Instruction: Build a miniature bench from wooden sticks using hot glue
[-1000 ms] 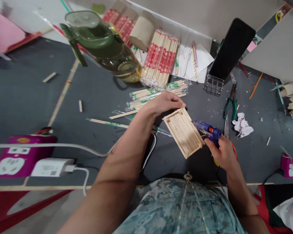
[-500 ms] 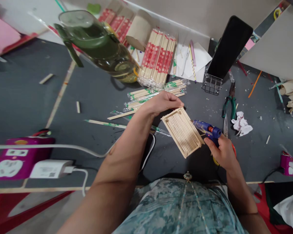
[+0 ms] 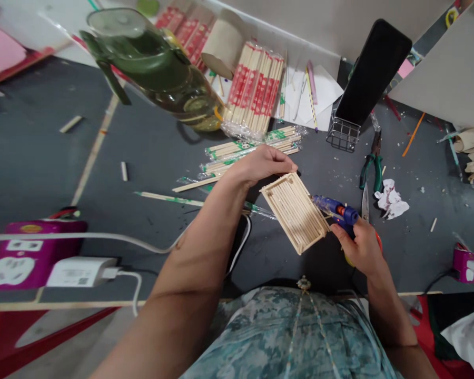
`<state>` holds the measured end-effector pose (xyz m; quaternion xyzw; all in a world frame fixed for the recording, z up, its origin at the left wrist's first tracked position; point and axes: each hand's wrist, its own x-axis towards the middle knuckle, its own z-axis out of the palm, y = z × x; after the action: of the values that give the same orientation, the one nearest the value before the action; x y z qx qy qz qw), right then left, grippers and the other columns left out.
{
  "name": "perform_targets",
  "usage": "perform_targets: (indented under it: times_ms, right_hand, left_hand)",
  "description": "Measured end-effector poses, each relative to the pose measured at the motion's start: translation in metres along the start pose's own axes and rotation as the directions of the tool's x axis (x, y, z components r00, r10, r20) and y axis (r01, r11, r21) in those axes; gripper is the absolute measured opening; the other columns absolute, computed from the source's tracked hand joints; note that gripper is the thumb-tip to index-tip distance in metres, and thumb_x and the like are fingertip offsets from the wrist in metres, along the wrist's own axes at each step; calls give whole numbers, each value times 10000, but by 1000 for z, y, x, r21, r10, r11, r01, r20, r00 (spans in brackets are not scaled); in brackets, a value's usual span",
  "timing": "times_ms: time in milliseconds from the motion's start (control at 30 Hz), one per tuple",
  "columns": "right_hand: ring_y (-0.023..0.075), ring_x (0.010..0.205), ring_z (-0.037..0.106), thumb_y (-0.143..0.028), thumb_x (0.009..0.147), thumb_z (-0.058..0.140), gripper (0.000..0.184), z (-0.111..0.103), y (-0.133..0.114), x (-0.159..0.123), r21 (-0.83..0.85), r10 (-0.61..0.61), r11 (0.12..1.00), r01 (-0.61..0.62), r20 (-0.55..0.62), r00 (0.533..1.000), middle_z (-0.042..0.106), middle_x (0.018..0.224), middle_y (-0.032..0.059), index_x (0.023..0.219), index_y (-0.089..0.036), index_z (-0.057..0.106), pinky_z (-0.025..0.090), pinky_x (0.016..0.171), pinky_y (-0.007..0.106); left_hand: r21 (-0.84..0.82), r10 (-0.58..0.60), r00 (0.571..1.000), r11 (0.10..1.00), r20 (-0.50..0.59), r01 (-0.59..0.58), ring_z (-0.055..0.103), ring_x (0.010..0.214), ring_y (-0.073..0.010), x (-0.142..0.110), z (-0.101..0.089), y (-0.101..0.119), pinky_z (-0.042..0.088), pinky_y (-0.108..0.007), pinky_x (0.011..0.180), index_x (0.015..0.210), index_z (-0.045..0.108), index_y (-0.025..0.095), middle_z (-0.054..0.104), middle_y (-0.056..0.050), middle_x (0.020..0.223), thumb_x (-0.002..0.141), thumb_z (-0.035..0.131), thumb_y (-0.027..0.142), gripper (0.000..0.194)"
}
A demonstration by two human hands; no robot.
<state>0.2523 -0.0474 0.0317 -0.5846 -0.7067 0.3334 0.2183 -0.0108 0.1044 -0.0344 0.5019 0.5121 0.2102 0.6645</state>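
A small rectangular tray made of wooden sticks (image 3: 296,213) is tilted above the dark table, its low rim facing me. My left hand (image 3: 268,162) pinches its far corner between thumb and fingers. In my right hand (image 3: 361,245) is a blue hot glue gun (image 3: 335,208), gripped by its handle. The gun's nozzle points left and sits at the tray's right edge; whether it touches the wood I cannot tell. Packs of chopsticks in green-printed wrappers (image 3: 253,147) lie just beyond my left hand.
A green water bottle (image 3: 158,73) and red-wrapped chopsticks (image 3: 255,87) stand at the back. A phone (image 3: 373,73) leans in a wire holder (image 3: 343,134). Pliers (image 3: 373,163), scissors (image 3: 365,202) and crumpled paper (image 3: 392,199) lie right. A purple power strip (image 3: 35,252) with cables is left.
Both hands, the tray and the glue gun keep almost the same position. The view has shifted very slightly.
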Motion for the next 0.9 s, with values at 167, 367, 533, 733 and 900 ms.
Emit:
perform_targets:
  times_ms: [167,367,533,733,900]
  right_hand:
    - [249,916,747,-352,981,572,247,-1,2,-5,-5,-5,1000,5,3,1000,778,1036,91,1154,-211,677,588,767,319]
    - [221,746,723,-352,975,587,216,-4,2,-13,-37,3,999,-3,-11,1000,759,863,58,1100,-208,687,566,669,291]
    - [214,738,720,-342,976,581,229,-6,2,-18,-20,4,1000,-4,-1,1000,758,900,63,1127,-207,689,568,683,288]
    - [205,706,706,-335,963,598,223,-10,2,-24,-15,30,999,-30,-6,1000,747,845,54,1114,-194,681,555,663,272]
    - [190,691,691,-326,968,590,193,-12,0,-27,-11,46,999,-46,4,999,740,838,54,1076,-198,686,545,666,258]
  left_hand:
    - [-19,-7,1000,1000,3,7,637,579,-130,0,0,0,503,-247,590,702,773,188,737,-34,667,728,765,319,134]
    - [-24,-6,1000,1000,5,6,635,584,-125,0,0,1,494,-241,595,702,774,195,734,-26,662,711,775,315,120]
    - [-25,-10,1000,1000,4,10,642,594,-128,0,0,2,503,-249,610,719,775,194,736,-23,677,714,774,316,122]
    - [-7,-4,1000,1000,11,4,645,604,-128,1,-1,1,506,-246,617,716,773,187,738,-30,679,721,773,320,133]
    - [-20,-20,1000,1000,6,20,652,611,-132,0,-1,2,515,-254,633,728,779,180,746,-39,696,725,765,314,135]
